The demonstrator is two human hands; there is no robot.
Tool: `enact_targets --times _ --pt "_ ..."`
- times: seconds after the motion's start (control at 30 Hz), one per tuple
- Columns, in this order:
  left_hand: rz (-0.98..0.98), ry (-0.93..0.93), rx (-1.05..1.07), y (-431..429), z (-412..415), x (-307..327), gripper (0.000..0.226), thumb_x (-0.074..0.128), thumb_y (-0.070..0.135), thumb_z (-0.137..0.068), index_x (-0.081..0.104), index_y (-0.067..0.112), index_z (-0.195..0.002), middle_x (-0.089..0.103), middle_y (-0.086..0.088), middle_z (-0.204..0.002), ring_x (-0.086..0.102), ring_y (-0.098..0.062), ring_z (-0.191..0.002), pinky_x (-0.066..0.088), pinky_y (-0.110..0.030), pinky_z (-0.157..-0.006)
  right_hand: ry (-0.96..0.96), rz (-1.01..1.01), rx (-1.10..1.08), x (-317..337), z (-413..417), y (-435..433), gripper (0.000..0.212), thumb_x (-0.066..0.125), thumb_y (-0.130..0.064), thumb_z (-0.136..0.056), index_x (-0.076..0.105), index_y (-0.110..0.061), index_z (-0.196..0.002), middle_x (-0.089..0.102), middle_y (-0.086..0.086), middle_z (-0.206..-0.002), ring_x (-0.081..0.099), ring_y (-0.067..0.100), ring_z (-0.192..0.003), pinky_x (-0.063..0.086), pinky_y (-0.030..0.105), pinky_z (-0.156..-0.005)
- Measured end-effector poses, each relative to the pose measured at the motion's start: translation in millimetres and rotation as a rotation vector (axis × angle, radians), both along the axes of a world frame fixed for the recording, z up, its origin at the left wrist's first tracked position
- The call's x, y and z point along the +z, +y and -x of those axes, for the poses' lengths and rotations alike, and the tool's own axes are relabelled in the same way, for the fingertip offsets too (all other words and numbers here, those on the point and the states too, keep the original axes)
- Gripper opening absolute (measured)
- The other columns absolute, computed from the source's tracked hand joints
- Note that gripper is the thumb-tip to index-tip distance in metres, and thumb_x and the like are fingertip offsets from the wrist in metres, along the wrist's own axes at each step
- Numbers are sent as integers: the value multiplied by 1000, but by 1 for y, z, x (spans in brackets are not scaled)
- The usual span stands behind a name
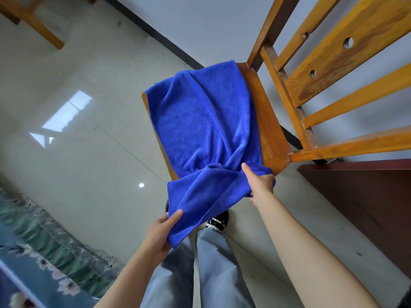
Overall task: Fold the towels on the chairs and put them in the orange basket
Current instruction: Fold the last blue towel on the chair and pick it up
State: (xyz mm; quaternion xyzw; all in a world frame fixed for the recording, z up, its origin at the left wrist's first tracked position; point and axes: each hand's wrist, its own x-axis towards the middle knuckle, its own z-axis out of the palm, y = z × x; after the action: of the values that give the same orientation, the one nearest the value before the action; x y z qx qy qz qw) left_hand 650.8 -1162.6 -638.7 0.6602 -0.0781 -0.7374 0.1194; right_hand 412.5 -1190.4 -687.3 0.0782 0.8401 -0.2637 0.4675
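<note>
A blue towel (pixel 204 121) lies rumpled over the seat of a wooden chair (pixel 269 130), its near end hanging off the front edge. My left hand (pixel 159 234) pinches the towel's lower near corner between thumb and fingers. My right hand (pixel 260 182) grips the other near corner at the seat's front right, with the thumb on top of the cloth. The towel sags between the two hands. No orange basket is in view.
The chair's slatted back (pixel 333 70) rises at the right. A dark brown table top (pixel 367 196) juts in at the lower right. A patterned cloth (pixel 33 252) covers the lower left. Another chair's leg (pixel 37 27) shows at the top left on the tiled floor.
</note>
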Motion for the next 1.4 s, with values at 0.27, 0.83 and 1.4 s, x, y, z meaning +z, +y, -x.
enact_targets --times 0.27,0.83,1.4 --pt "66 -74 -31 24 -42 10 33 70 -2 -65 57 5 -95 70 -14 -79 65 -16 -55 52 -23 -48 209 -180 112 -10 -5 18 59 59 -12 -87 26 -7 -135 55 19 -125 56 40 -108 44 43 -89" --pt "387 -103 -274 -3 -81 52 47 34 -22 -81 66 10 -95 68 3 -81 64 -8 -67 47 -9 -58 136 413 118 86 55 106 25 52 -2 -90 61 -23 -80 66 -20 -60 54 5 -73 39 21 -69" --pt "927 -292 -1008 144 -24 48 17 41 37 -58 50 23 -59 51 8 -55 46 0 -60 36 -18 -56 356 533 561 139 135 162 32 48 5 -84 38 -11 -58 32 -5 -49 28 5 -48 18 20 -44"
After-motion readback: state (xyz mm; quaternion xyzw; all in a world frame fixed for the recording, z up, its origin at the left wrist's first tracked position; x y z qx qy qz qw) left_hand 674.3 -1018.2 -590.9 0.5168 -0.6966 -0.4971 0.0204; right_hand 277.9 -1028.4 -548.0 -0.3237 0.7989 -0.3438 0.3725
